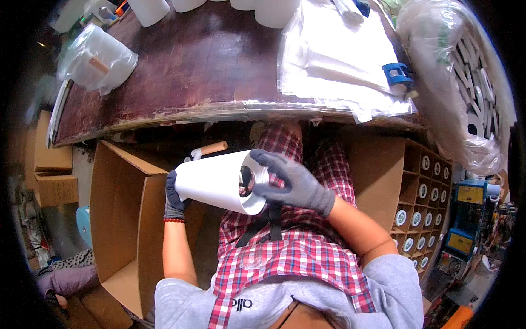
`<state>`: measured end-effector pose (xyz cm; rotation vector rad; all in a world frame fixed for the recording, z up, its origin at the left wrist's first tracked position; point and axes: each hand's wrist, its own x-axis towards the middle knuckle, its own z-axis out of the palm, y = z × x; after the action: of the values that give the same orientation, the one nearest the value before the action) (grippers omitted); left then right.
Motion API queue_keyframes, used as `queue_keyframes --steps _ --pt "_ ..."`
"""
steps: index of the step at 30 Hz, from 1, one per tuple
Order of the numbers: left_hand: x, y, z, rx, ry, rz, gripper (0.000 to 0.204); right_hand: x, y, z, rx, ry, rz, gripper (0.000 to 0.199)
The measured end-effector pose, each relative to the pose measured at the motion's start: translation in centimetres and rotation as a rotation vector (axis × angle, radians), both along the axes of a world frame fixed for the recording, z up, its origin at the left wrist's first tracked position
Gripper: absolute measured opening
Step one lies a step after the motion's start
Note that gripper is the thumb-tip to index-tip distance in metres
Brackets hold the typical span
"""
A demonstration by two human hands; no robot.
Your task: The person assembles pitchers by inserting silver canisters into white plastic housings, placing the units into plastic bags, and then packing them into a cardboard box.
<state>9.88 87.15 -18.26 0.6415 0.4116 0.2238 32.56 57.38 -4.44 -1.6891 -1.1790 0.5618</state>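
Note:
A white cylinder (211, 182), looking like a lamp housing, lies tilted across my lap with its open end to the right. Its left end rests in my gloved left hand (174, 198), whose fingers are partly hidden behind it. At the open end, my gloved right hand (293, 181) is closed on the rim, thumb and fingers around it. Inside the opening something dark and shiny shows, with a white ribbed edge beside my right fingers. A tan cylindrical handle (212, 148) sticks out behind the white cylinder; what it belongs to is hidden.
An opened cardboard box (115, 219) stands at my left. To the right, a divided carton (408, 189) holds several round white pieces. Ahead is a dark table (208, 71) with plastic sheets (339, 60), a wrapped white cylinder (104, 57) and a blue tape dispenser (398, 74).

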Motion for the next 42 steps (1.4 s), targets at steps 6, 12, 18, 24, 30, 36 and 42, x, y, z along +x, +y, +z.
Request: queue_keyframes --steps 6,12,18,24,30,36,42 --pt "0.8 -1.0 3.5 0.175 0.016 0.134 0.066 -3.0 0.1 -7.2 0.164 0.465 -0.072 0.106" --pt "6.8 -6.1 22.0 1.155 0.161 0.041 0.095 -2.4 0.0 -11.5 0.254 0.538 -0.128 0.046" --pt "12.3 -9.9 30.6 1.713 0.097 -0.131 0.096 -1.0 -2.2 -12.4 0.411 0.501 -0.120 0.058" --pt "14.6 -11.2 34.0 1.556 0.044 -0.090 0.094 0.7 -4.2 -8.2 0.788 1.628 -0.187 0.072" --pt "15.2 -3.9 31.2 1.245 0.079 0.045 0.079 3.1 -6.7 -9.2 0.760 1.282 -0.318 0.073" --pt "17.7 8.8 20.2 0.354 0.070 -0.004 0.061 3.3 -12.4 -7.4 0.790 1.374 -0.475 0.078" --pt "21.4 12.4 15.6 0.561 0.019 -0.007 0.054 2.6 -14.1 -7.8 0.939 1.361 -0.556 0.067"
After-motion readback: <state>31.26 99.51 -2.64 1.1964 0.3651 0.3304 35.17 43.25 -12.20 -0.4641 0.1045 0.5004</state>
